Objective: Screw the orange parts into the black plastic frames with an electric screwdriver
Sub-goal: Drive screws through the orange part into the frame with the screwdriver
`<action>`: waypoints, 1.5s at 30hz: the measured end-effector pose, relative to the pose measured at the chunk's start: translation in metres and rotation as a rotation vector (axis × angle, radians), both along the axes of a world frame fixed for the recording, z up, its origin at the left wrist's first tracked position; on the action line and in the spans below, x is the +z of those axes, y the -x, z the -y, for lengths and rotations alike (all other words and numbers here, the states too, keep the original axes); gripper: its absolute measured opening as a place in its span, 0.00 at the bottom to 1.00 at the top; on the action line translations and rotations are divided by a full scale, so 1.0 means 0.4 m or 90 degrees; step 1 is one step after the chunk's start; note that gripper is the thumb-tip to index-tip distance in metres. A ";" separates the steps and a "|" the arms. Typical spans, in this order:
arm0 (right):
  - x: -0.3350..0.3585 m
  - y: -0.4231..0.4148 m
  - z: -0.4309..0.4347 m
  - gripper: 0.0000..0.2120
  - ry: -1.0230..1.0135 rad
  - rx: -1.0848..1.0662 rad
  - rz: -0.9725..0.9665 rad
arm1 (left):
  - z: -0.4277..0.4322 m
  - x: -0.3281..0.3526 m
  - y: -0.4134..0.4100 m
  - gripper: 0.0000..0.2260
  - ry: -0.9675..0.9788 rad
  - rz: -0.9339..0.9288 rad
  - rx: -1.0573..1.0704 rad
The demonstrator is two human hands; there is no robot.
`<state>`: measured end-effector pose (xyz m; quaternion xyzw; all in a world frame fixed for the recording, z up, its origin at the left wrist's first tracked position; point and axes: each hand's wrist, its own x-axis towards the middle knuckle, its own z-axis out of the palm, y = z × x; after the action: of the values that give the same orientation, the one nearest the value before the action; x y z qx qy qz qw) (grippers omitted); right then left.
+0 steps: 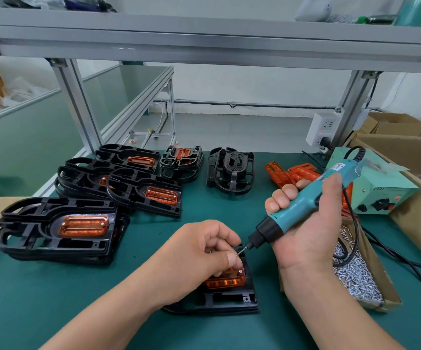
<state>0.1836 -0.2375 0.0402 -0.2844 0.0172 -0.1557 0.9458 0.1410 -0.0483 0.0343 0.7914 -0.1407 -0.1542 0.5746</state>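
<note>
- Head view: the left hand [204,251] rests over the black frame [219,301] at the near middle of the green surface [52,299]. Its grip is narrow, thumb and forefinger pinching a small screw [236,254] at the bit's tip.
- The right hand [305,223] has its grip wrapped fully round the electric screwdriver [300,205], which tilts down and left towards the left hand's fingertips.
- An orange part [225,281] sits in that frame, partly hidden under the left hand.
- On the left lie stacked frames [52,231] with orange parts already fitted.
- Loose orange pieces [292,173] lie behind the right hand, near the power box [381,190].
- A cardboard tray of screws [358,281] sits just right of the right wrist.
</note>
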 end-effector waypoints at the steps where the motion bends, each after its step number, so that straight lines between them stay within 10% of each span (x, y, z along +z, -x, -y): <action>1: -0.001 0.000 0.000 0.22 -0.003 0.001 -0.005 | -0.004 0.002 -0.001 0.08 -0.009 -0.001 -0.005; 20: -0.023 0.016 -0.077 0.21 0.116 0.090 0.087 | -0.105 0.031 -0.058 0.04 -0.271 0.106 0.086; 26: -0.017 0.022 -0.100 0.27 0.170 0.132 0.134 | -0.115 0.027 -0.054 0.19 -0.472 0.139 0.055; 45: -0.003 0.026 -0.142 0.28 0.321 0.206 0.217 | -0.095 0.019 -0.050 0.11 -0.472 0.150 0.064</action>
<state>0.1733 -0.1809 0.0391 -0.4779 -0.2258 -0.0482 0.8475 0.1610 -0.0101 0.0419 0.9635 -0.1015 -0.0741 0.2365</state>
